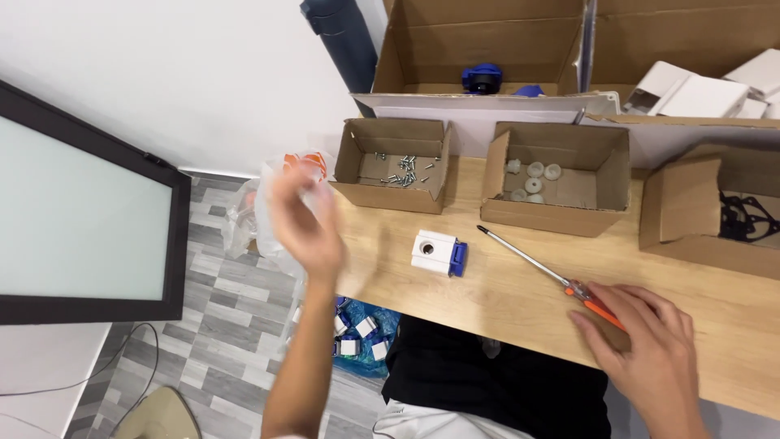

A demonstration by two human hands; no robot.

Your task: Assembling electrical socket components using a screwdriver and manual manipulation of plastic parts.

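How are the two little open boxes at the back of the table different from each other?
The left cardboard box holds small metal screws, while the right cardboard box holds round white plastic parts. The left box is smaller and shallower; the right box is wider with taller walls. The screws lie scattered; the white parts sit bunched near the left side. Both boxes are brown, open-topped and rest on the wooden table.

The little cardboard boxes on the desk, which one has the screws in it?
The leftmost small box, nearest the raised left hand. Silver screws lie scattered on its floor. The middle box holds round white parts instead, and the right box holds black pieces.
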